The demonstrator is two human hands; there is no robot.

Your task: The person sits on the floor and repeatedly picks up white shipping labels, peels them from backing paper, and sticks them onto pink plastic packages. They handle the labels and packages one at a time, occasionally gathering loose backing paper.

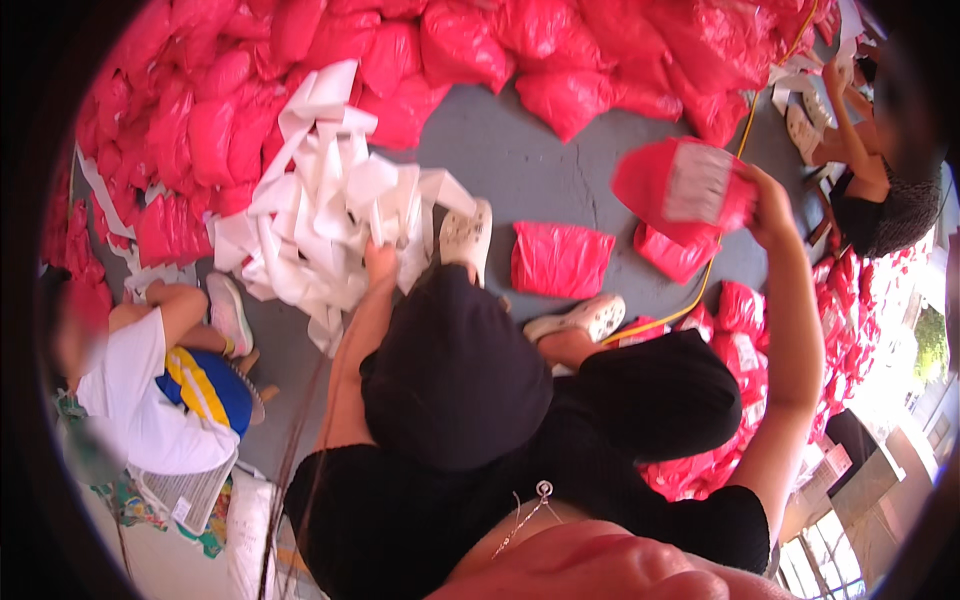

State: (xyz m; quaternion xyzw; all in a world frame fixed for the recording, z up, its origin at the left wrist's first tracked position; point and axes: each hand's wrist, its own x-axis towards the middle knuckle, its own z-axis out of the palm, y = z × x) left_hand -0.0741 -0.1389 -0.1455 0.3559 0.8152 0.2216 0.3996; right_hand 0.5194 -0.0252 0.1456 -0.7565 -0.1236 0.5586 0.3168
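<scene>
My right hand (766,204), raised on the right, grips the edge of a red plastic parcel (645,180) with a white label (697,184) bearing print. The parcel is blurred and hangs above another red parcel (679,255) on the floor. My left hand (381,261) is at the near side of a tangled heap of white paper label strips (330,187), touching it. Its fingertips are partly hidden, so I cannot tell whether they hold a strip. Between my arms, a flat red plastic parcel (562,259) lies on the grey floor by my clog (592,315).
Red plastic bags (562,90) are piled along the far side and left. More labelled red parcels (739,352) lie at my right. A yellow cord (697,296) crosses the floor. One person (157,382) sits at left, another (877,187) at far right.
</scene>
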